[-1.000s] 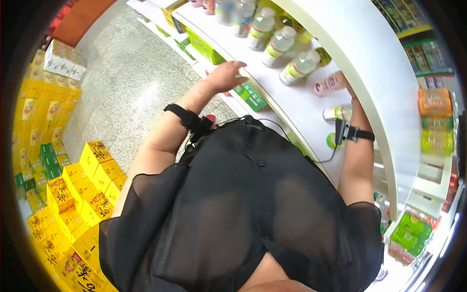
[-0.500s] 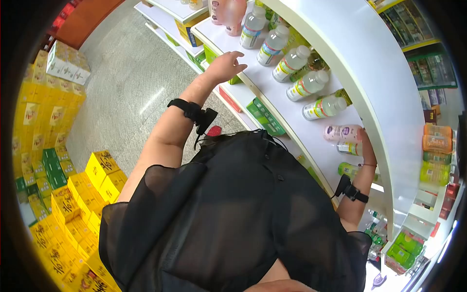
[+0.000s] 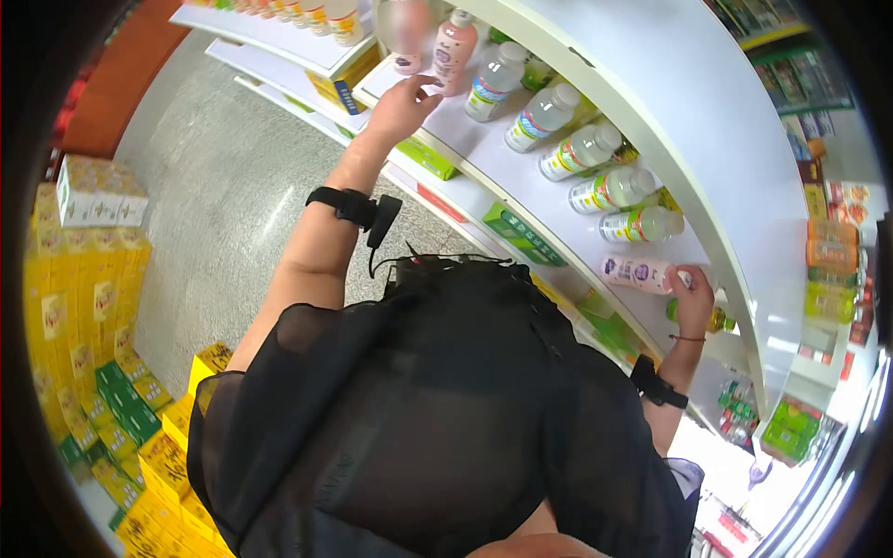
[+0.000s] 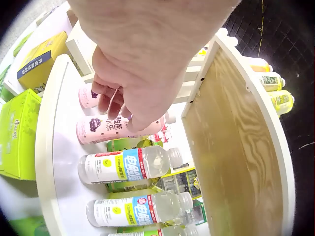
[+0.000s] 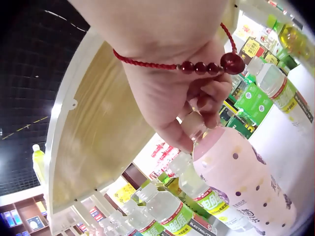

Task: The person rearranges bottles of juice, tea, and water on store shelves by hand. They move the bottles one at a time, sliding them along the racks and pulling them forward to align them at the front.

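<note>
My right hand [image 3: 693, 299] pinches the cap of a pink bottle [image 3: 638, 273] standing at the right end of the bottle row. In the right wrist view, fingers and thumb of that hand [image 5: 170, 96] are round the neck of the pink bottle [image 5: 241, 177]. My left hand [image 3: 398, 112] is at the shelf's front edge beside another pink bottle [image 3: 453, 58]. Seen from the left wrist, its loosely bent fingers [image 4: 114, 101] lie over the pink bottle [image 4: 101, 129]; whether they touch it I cannot tell. Clear bottles [image 3: 544, 118] stand between the hands.
A curved white shelf board [image 3: 642, 84] overhangs the row. Green boxes [image 3: 521, 234] sit on the lower shelf. Yellow cartons [image 3: 79, 288] are stacked on the left, across the speckled floor [image 3: 209, 139]. Another pink bottle [image 3: 406, 37] stands beyond my left hand.
My left hand has moved along the shelf edge to the pink bottle at the far end. My right hand now shows pinching its bottle's top. The view has shifted along the shelf.
</note>
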A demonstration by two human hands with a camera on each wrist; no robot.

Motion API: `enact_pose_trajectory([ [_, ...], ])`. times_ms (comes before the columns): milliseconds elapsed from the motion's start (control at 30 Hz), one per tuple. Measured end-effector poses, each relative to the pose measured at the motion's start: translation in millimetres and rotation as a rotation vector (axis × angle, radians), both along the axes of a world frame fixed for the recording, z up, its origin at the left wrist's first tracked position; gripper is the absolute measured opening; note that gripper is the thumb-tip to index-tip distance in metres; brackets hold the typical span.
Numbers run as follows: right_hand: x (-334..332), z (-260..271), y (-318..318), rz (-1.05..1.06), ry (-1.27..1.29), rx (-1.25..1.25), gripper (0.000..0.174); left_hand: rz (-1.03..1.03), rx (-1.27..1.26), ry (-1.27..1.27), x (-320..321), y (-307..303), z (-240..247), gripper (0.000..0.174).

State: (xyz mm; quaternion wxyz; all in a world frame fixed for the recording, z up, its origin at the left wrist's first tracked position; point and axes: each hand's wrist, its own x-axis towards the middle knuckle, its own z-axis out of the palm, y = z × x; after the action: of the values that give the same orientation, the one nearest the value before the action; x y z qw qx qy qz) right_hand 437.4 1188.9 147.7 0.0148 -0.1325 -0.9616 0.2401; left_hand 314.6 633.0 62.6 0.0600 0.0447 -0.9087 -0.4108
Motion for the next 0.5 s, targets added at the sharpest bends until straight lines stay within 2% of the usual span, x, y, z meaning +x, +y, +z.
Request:
enact_pose_trajectory([
  [67,4,-14,7,0.024,0.074,-0.034,0.023,-0.06,0.012,-0.036,-4,2,-6,0.044],
  [133,8,-18,0,0.044,0.161,-0.172,0.023,-0.119,0.006,-0.025,-5,8,-13,0.043],
  [333,12,-5,-16,0.005,0.135,-0.069,0.023,-0.169,0.019,0.13,-4,34,12,0.045],
  [400,15,5,-24,-0.007,0.121,-0.062,0.023,-0.148,-0.062,0.501,-14,42,18,0.046],
  [433,18,9,-30,-0.01,0.106,-0.055,0.023,-0.152,-0.062,0.494,-18,48,25,0.046],
  [500,19,15,-39,0.002,0.088,-0.036,0.023,-0.148,-0.212,0.704,-28,62,46,0.041],
])
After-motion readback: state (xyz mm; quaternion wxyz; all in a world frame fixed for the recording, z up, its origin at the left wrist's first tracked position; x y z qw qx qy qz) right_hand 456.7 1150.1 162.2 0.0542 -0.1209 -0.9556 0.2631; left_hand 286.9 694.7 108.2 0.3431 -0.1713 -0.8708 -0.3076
